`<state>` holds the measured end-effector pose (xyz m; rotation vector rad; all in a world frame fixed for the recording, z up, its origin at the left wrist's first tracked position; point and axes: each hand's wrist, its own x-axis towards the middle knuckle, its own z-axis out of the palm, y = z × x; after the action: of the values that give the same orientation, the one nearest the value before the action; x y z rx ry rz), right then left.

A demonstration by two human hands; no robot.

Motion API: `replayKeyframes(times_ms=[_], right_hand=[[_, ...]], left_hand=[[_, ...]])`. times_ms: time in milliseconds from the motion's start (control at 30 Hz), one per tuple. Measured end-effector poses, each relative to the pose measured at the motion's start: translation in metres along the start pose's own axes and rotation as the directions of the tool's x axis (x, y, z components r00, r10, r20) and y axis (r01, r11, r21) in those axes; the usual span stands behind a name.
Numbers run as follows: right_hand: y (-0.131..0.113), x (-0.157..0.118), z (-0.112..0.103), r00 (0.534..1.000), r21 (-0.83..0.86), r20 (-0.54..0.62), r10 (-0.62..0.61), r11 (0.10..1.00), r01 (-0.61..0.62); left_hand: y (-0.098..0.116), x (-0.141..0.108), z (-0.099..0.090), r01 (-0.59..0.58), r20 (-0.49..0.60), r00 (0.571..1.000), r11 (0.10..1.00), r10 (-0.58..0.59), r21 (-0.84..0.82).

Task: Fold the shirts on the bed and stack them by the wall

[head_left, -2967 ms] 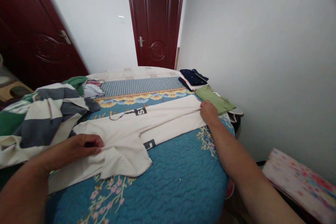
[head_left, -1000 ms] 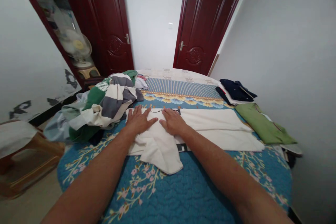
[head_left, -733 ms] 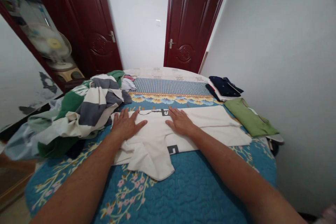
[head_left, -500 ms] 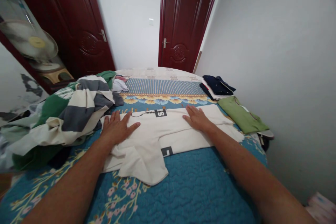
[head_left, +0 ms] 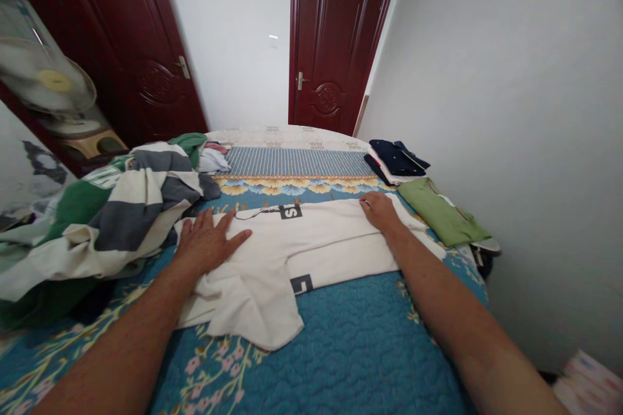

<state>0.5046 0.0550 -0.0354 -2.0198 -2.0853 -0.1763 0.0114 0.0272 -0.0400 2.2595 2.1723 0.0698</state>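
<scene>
Fingers (head_left: pixel 208 220) of the left hand (head_left: pixel 197 253) were spread open, palm down, on the white shirt (head_left: pixel 253 262) near its left end, while those of the right hand (head_left: pixel 382 213) were curled closed on the shirt's far edge, a bit of pale cloth showing at their tips. The shirt lay lengthwise across the blue quilted cover (head_left: pixel 341 343) in a long folded strip, its dark printed patches (head_left: pixel 291 211) between and below the hands and a sleeve (head_left: pixel 256 324) slanting out toward the person. Both forearms crossed over the cloth and hid parts of it. Close by the left hand, a rumpled heap of clothes (head_left: pixel 131 207), striped grey and cream with green among it, crowded the shirt's left end. Past the right hand, a folded green garment (head_left: pixel 440 214) lay just beside the shirt's right end, and behind that sat a stack of folded clothes (head_left: pixel 396 159) with a navy piece on top. Farther out, a striped band and a pale patterned strip ran across the far part of the cover. Beyond it stood two dark red doors (head_left: pixel 331 32) and, at the left, a fan (head_left: pixel 53 81), partly cut off by the picture's edge.
</scene>
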Motion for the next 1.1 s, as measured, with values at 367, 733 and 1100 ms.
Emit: replayKeyframes(times_ms=[367,733,1100], right_hand=[[-0.001,0.040,0.003,0.975,-0.073,0.077,0.206,0.977,-0.201],[-0.022,0.037,-0.008,0.999,0.063,0.026,-0.042,0.997,0.040],[-0.081,0.048,0.013,0.994,0.033,0.101,-0.030,0.999,0.027]], left_hand=[[-0.001,0.001,0.001,-0.004,-0.009,1.000,1.000,0.004,0.012],[0.001,-0.002,-0.001,0.000,-0.005,1.000,1.000,-0.001,-0.025],[-0.001,-0.002,0.004,-0.006,-0.027,1.000,0.999,0.005,-0.031]])
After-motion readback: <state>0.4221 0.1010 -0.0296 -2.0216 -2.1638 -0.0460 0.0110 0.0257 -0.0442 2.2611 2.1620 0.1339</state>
